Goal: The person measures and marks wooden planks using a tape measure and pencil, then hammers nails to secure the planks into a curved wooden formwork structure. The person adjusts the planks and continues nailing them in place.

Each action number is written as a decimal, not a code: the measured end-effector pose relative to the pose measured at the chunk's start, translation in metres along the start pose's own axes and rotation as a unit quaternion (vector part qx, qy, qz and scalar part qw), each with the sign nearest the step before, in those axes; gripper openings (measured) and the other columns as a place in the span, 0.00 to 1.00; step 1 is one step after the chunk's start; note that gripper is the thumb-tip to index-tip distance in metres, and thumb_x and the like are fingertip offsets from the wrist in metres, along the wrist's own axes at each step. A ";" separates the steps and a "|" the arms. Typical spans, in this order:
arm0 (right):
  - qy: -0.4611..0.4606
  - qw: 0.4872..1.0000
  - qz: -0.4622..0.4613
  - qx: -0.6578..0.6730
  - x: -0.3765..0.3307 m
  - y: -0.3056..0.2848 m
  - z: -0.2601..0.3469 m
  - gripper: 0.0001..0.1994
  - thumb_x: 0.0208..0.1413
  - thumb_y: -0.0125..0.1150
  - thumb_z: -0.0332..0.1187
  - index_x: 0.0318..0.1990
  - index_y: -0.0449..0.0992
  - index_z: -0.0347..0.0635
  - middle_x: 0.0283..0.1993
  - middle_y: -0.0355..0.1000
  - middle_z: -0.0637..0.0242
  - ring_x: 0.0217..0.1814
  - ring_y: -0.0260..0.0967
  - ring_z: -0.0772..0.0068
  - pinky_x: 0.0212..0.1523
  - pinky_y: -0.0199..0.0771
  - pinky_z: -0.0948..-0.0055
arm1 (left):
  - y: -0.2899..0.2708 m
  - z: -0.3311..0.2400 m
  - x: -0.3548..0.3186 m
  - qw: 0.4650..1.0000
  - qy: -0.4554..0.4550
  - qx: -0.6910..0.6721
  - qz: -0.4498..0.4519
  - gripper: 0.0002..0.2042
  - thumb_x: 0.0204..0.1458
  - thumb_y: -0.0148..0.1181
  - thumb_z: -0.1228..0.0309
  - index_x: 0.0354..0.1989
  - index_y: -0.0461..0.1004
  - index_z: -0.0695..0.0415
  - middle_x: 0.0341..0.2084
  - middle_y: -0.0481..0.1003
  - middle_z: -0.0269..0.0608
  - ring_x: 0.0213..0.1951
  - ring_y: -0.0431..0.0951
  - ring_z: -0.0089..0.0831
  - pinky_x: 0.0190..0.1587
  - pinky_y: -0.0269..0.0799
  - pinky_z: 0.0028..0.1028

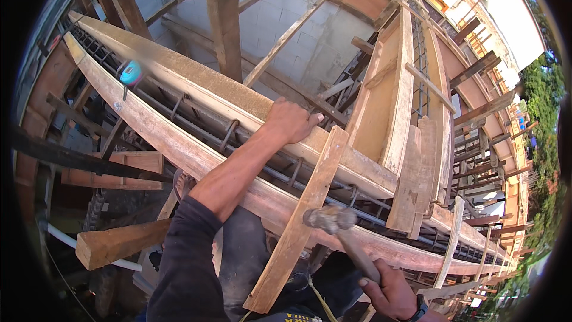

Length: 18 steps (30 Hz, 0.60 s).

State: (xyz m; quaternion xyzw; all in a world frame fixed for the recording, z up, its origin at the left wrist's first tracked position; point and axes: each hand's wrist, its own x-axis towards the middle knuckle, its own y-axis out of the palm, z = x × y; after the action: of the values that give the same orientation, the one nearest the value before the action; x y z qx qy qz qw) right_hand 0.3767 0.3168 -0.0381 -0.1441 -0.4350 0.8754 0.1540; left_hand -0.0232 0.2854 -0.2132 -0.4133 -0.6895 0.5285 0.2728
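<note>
My left hand [292,120] is closed over the top edge of the far formwork board [238,96], its thumb pointing right along the wood. In my right hand [390,292], at the lower right, is a hammer [357,253] held by its handle. The hammer's metal head, slightly blurred, hovers at or just above a short wooden batten [304,220]. That batten lies slantwise across the far board and the near formwork board [271,203]. Steel reinforcing bars [229,137] with bent stirrups run in the trough between the two boards.
A blue-and-pink round object [130,74] sits on the bars at the left. A thick timber post [223,24] rises beyond the far board. A squared timber [119,243] juts out at the lower left. More formwork [396,95] branches away at the right, near loose planks [414,173].
</note>
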 end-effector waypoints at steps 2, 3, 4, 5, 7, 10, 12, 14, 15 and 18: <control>0.014 0.995 0.078 0.052 0.003 -0.002 0.003 0.17 0.66 0.59 0.42 0.48 0.72 0.35 0.28 0.72 0.53 0.28 0.68 0.43 0.33 0.69 0.57 | -0.004 0.000 0.003 1.000 -0.007 0.000 0.004 0.35 0.70 0.34 0.45 0.37 0.86 0.60 0.36 0.84 0.54 0.45 0.83 0.49 0.59 0.65 0.47; 0.023 0.989 0.122 0.079 0.006 0.000 0.006 0.17 0.65 0.59 0.42 0.48 0.72 0.35 0.29 0.72 0.52 0.29 0.68 0.41 0.34 0.69 0.56 | -0.007 0.002 0.003 1.000 -0.019 -0.004 0.017 0.35 0.71 0.34 0.46 0.37 0.86 0.60 0.36 0.84 0.54 0.45 0.83 0.49 0.59 0.65 0.47; 0.073 0.987 0.111 0.086 0.007 -0.012 0.010 0.19 0.64 0.62 0.45 0.48 0.72 0.36 0.29 0.73 0.54 0.29 0.69 0.42 0.34 0.70 0.56 | -0.006 -0.002 0.002 0.999 -0.009 -0.009 0.050 0.35 0.71 0.34 0.46 0.37 0.86 0.60 0.36 0.84 0.54 0.45 0.83 0.49 0.59 0.65 0.47; 0.086 0.984 0.097 0.126 0.010 -0.019 0.011 0.20 0.63 0.62 0.46 0.47 0.72 0.36 0.29 0.73 0.54 0.29 0.69 0.42 0.34 0.70 0.56 | -0.008 -0.001 0.004 1.000 -0.012 0.003 0.024 0.34 0.71 0.34 0.46 0.38 0.87 0.57 0.35 0.84 0.54 0.44 0.83 0.50 0.59 0.65 0.47; 0.131 0.966 0.081 0.207 0.008 -0.029 0.014 0.21 0.60 0.64 0.48 0.44 0.73 0.37 0.29 0.74 0.55 0.29 0.68 0.42 0.34 0.70 0.57 | -0.003 -0.003 -0.001 1.000 0.000 0.011 0.009 0.32 0.71 0.33 0.46 0.39 0.87 0.52 0.31 0.83 0.53 0.41 0.82 0.52 0.59 0.65 0.49; 0.135 0.959 0.058 0.243 0.004 -0.015 0.007 0.22 0.63 0.61 0.50 0.45 0.71 0.35 0.27 0.71 0.66 0.26 0.66 0.69 0.29 0.67 0.70 | 0.000 -0.001 0.000 1.000 0.008 0.019 0.011 0.33 0.71 0.33 0.46 0.39 0.87 0.52 0.32 0.83 0.53 0.42 0.82 0.53 0.59 0.66 0.48; 0.132 0.972 0.140 0.137 0.002 -0.002 -0.005 0.21 0.68 0.58 0.48 0.43 0.68 0.35 0.22 0.66 0.72 0.21 0.61 0.83 0.24 0.62 0.78 | 0.002 0.000 0.001 1.000 0.004 0.006 0.005 0.33 0.71 0.33 0.47 0.38 0.87 0.53 0.32 0.83 0.53 0.42 0.82 0.53 0.59 0.66 0.48; 0.181 0.944 0.127 0.244 -0.001 0.000 -0.015 0.22 0.68 0.58 0.50 0.42 0.68 0.36 0.21 0.66 0.72 0.20 0.61 0.83 0.24 0.62 0.78 | 0.004 0.001 0.003 1.000 0.004 0.006 0.001 0.32 0.72 0.33 0.47 0.38 0.87 0.52 0.32 0.83 0.54 0.42 0.82 0.53 0.59 0.66 0.49; 0.203 0.925 0.124 0.296 -0.002 0.000 -0.017 0.23 0.68 0.58 0.51 0.41 0.68 0.36 0.20 0.66 0.72 0.20 0.60 0.82 0.24 0.62 0.78 | 0.003 0.003 0.005 1.000 0.001 0.012 -0.001 0.32 0.72 0.33 0.47 0.39 0.87 0.52 0.33 0.83 0.54 0.42 0.82 0.54 0.59 0.66 0.49; 0.071 0.948 -0.018 0.309 -0.001 -0.004 -0.015 0.27 0.66 0.56 0.60 0.41 0.67 0.39 0.16 0.63 0.71 0.15 0.61 0.82 0.17 0.60 0.79 | 0.003 0.002 0.004 1.000 0.007 0.019 0.004 0.32 0.72 0.33 0.47 0.39 0.87 0.52 0.33 0.83 0.55 0.42 0.82 0.54 0.59 0.66 0.50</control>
State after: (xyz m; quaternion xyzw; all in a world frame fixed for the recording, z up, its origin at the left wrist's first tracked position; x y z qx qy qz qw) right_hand 0.3835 0.3294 -0.0433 -0.1431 -0.1335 0.9517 0.2367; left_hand -0.0257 0.2887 -0.2169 -0.4140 -0.6757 0.5401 0.2832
